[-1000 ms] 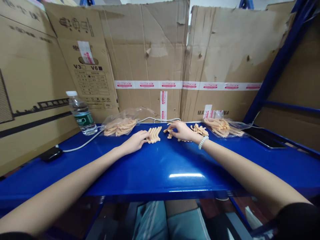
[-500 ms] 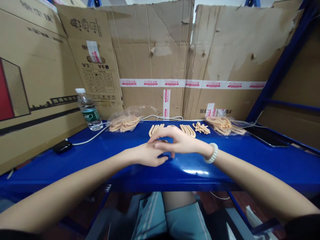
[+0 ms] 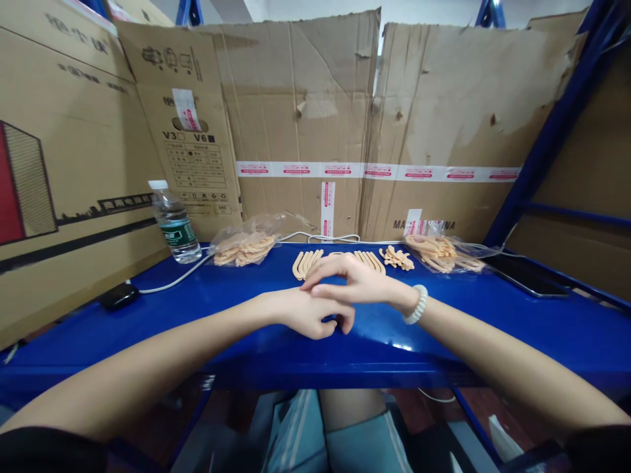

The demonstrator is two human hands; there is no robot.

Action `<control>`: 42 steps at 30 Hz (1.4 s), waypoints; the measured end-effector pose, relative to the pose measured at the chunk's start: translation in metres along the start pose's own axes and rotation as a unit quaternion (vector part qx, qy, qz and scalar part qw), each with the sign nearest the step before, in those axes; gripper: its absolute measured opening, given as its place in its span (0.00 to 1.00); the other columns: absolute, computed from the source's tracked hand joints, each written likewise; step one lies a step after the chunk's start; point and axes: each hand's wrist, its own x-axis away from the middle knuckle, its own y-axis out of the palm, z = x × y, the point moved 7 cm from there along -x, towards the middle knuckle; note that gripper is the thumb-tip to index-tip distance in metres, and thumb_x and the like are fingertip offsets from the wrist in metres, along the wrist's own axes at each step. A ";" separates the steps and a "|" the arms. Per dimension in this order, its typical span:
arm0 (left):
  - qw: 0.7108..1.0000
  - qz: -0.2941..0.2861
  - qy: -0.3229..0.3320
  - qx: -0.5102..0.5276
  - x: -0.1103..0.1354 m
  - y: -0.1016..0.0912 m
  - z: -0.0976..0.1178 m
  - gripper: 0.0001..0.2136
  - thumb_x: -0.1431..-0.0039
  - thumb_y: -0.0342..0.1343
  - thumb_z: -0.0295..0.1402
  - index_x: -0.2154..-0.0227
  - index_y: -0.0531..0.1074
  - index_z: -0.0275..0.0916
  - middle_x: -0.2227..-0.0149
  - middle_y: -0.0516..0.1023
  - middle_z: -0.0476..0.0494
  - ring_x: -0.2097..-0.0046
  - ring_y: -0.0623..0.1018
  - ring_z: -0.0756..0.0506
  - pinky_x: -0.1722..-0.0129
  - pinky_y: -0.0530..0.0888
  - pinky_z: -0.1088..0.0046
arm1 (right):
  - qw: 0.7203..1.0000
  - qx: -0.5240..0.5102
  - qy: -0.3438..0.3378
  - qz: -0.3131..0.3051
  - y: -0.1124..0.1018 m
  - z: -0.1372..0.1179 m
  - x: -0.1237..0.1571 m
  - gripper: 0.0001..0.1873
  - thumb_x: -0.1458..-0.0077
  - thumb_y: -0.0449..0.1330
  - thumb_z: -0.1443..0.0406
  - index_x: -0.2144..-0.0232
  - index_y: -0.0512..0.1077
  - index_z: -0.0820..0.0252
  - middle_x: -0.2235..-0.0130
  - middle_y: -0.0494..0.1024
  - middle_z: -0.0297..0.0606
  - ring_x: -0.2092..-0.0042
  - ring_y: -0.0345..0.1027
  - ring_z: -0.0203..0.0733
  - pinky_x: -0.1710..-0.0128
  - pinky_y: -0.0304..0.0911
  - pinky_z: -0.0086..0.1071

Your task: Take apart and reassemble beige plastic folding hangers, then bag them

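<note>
Over the blue tabletop (image 3: pixel 256 341) my two hands cross. My left hand (image 3: pixel 305 314) is underneath, palm down, with its fingers loosely bent and a gap at the thumb. Laid across its back are the fingers of my right hand (image 3: pixel 359 282), thumb and fingers apart. Neither hand shows anything held. Just beyond them are curved beige strips in a left row (image 3: pixel 304 264) and a right row (image 3: pixel 372 263), partly covered by my right hand. A small heap of beige pieces (image 3: pixel 397 257) lies right of the rows.
Clear plastic bags of beige pieces lie at left (image 3: pixel 246 248) and right (image 3: pixel 438 251). A water bottle (image 3: pixel 176 226), a black device (image 3: pixel 118 295) with a white cable, and a dark tablet or phone (image 3: pixel 527 274) are on the table. Cardboard panels (image 3: pixel 300 131) stand behind.
My left hand's fingers have curled downward and show more below the right hand. My right hand has shifted slightly over it. The view has tilted up a little.
</note>
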 end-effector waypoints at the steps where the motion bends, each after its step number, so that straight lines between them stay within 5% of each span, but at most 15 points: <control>1: 1.000 0.002 0.003 0.002 -0.004 0.000 0.002 0.16 0.49 0.50 0.16 0.65 0.75 0.42 0.62 0.81 0.54 0.60 0.79 0.47 0.56 0.75 0.75 | 1.000 -0.003 -0.013 -0.004 0.003 -0.003 -0.002 0.10 0.40 0.59 0.66 0.60 0.78 0.64 0.60 0.81 0.42 0.57 0.73 0.39 0.54 0.67 0.33; 8: 0.999 -0.008 0.030 0.034 -0.031 0.012 0.020 0.19 0.50 0.46 0.11 0.67 0.74 0.41 0.61 0.79 0.53 0.56 0.79 0.45 0.54 0.75 0.72 | 0.997 0.011 0.007 -0.075 0.021 -0.012 -0.014 0.11 0.38 0.56 0.66 0.57 0.78 0.55 0.53 0.79 0.31 0.50 0.71 0.39 0.47 0.64 0.30; 15: 0.995 -0.026 0.041 0.086 -0.008 0.011 0.020 0.17 0.53 0.47 0.13 0.70 0.72 0.41 0.66 0.79 0.53 0.63 0.79 0.50 0.62 0.75 0.80 | 0.995 -0.011 0.073 -0.074 -0.004 0.002 0.033 0.14 0.37 0.55 0.63 0.58 0.78 0.64 0.57 0.81 0.43 0.57 0.75 0.41 0.55 0.68 0.34; 18: 0.996 0.018 0.013 0.083 0.006 -0.003 0.002 0.16 0.56 0.47 0.14 0.71 0.73 0.40 0.68 0.79 0.53 0.65 0.78 0.50 0.63 0.73 0.79 | 0.994 0.015 0.112 -0.004 -0.023 0.021 0.050 0.19 0.35 0.52 0.58 0.66 0.79 0.63 0.62 0.81 0.42 0.61 0.74 0.41 0.58 0.67 0.35; 23: 0.980 0.174 -0.094 0.028 0.030 -0.032 -0.056 0.14 0.54 0.45 0.16 0.70 0.72 0.38 0.68 0.78 0.48 0.65 0.76 0.48 0.62 0.72 0.73 | 0.970 0.092 0.193 0.119 -0.050 0.059 0.065 0.23 0.36 0.51 0.53 0.70 0.78 0.61 0.68 0.81 0.39 0.65 0.73 0.41 0.63 0.66 0.33; 28: 0.948 0.269 -0.162 -0.044 0.050 -0.038 -0.100 0.10 0.46 0.47 0.22 0.65 0.71 0.38 0.64 0.77 0.44 0.61 0.75 0.43 0.58 0.72 0.64 | 0.942 0.141 0.240 0.186 -0.067 0.093 0.073 0.25 0.36 0.50 0.55 0.74 0.77 0.63 0.71 0.80 0.40 0.68 0.72 0.42 0.67 0.64 0.33; 34: 0.936 0.293 -0.178 -0.075 0.055 -0.027 -0.117 0.13 0.41 0.52 0.30 0.53 0.68 0.38 0.49 0.74 0.37 0.45 0.71 0.38 0.44 0.68 0.54 | 0.932 0.174 0.253 0.195 -0.064 0.109 0.077 0.21 0.37 0.51 0.58 0.73 0.78 0.63 0.71 0.81 0.40 0.68 0.73 0.43 0.68 0.64 0.32; 42: 0.940 0.273 -0.182 -0.094 0.058 -0.013 -0.121 0.15 0.39 0.53 0.32 0.50 0.68 0.38 0.50 0.75 0.37 0.47 0.74 0.38 0.46 0.72 0.56 | 0.949 0.189 0.217 0.132 -0.050 0.114 0.062 0.09 0.42 0.56 0.69 0.65 0.77 0.61 0.65 0.81 0.40 0.65 0.73 0.41 0.64 0.66 0.34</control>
